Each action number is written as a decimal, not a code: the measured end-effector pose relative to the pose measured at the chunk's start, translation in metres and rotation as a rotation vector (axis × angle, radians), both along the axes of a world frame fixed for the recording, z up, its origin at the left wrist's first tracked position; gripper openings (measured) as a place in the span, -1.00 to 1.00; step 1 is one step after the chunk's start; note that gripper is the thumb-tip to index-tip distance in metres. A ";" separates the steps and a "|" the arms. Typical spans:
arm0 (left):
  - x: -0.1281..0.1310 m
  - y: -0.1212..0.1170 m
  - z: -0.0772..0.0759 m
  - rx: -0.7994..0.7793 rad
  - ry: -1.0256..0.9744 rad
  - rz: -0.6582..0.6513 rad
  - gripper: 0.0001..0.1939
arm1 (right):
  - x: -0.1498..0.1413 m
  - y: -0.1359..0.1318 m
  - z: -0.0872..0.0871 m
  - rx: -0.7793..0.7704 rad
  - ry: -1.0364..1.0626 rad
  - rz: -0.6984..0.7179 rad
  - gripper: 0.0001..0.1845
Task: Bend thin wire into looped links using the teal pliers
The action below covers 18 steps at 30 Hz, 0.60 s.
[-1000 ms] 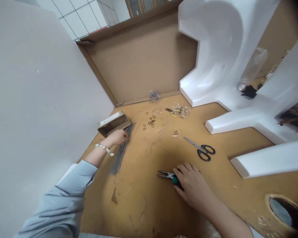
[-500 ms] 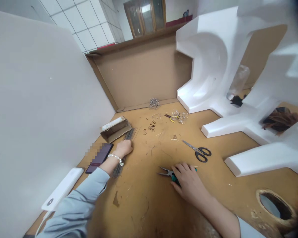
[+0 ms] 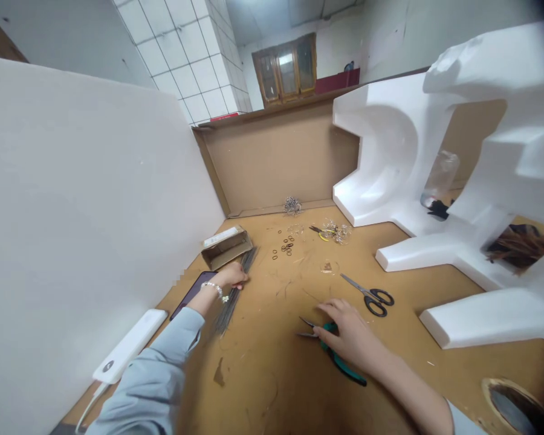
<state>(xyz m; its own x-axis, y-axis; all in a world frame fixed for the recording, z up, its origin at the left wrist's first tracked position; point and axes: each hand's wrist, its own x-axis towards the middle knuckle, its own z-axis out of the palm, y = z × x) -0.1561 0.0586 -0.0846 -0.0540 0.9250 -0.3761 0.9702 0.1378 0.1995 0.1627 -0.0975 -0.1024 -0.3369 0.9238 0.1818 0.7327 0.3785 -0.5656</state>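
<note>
My left hand [image 3: 233, 276], fingers pinched together, is down on a bundle of thin grey wires [image 3: 226, 312]; how many are between the fingertips is hidden. A pair of pliers with green handles [image 3: 344, 367] lies on the table, its jaws apart. Over it is my right hand [image 3: 351, 332], with fingers stretched out and the thumb close to the pliers' joint; whether it touches cannot be told. Black-handled scissors [image 3: 375, 297] lie just beyond that hand. A small open cardboard box [image 3: 226, 249] stands past the left hand.
Dark small rings [image 3: 286, 248] lie mid-table. Behind them are yellow-handled pliers [image 3: 325, 234], loose silvery wire pieces [image 3: 340, 232] and a wire heap [image 3: 292, 206]. A phone [image 3: 193, 296] and white power bank [image 3: 129, 347] are left. White foam [image 3: 408, 251] and a table hole [image 3: 514, 405] are right.
My right hand has loosened from the green-handled pliers, its fingers now stretched out and the handles exposed. My left hand stays at the wires, fingers pinching. The view has tilted up.
</note>
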 end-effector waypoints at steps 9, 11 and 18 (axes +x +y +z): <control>0.032 0.001 -0.017 0.051 0.222 0.034 -0.65 | 0.000 0.014 -0.026 -0.010 0.016 -0.024 -0.64; 0.040 0.005 -0.018 0.056 0.253 0.044 -0.64 | 0.001 0.013 -0.029 0.001 0.025 -0.041 -0.66; 0.048 0.020 -0.008 -0.053 0.163 0.051 -0.65 | 0.002 0.013 -0.027 0.003 0.097 -0.066 -0.68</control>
<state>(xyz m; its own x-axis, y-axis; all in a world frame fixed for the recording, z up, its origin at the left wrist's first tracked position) -0.1077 0.0790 -0.0922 -0.1646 0.8986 -0.4066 0.9805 0.1939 0.0317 0.1650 -0.0846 -0.1290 -0.2565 0.9428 0.2129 0.6980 0.3330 -0.6339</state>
